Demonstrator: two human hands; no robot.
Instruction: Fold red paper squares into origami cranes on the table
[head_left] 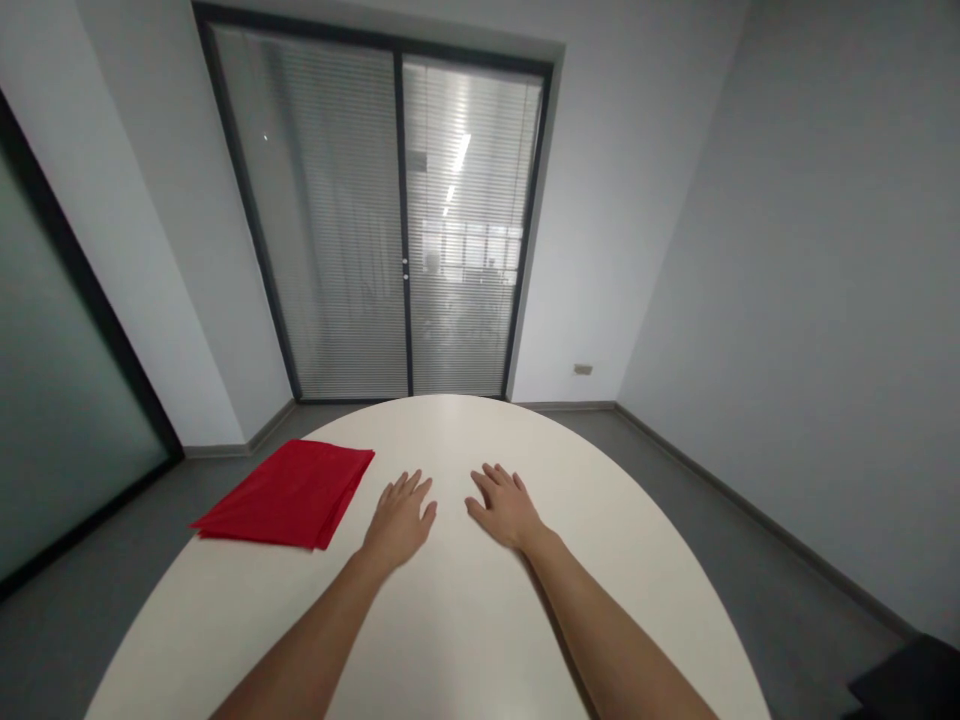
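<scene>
My left hand (399, 519) lies flat, palm down, on the white round table (637, 560), fingers stretched out and holding nothing. My right hand (505, 506) rests the same way a short gap to its right, also open and flat. A folded stack of red cloth (289, 491) lies on the table just left of my left hand, apart from it by a small gap.
Beyond the table's far edge stands a glass sliding door with blinds (401, 230). Grey floor surrounds the table. A frosted glass wall (52, 400) is at the left. A dark object (911, 680) sits at the bottom right corner.
</scene>
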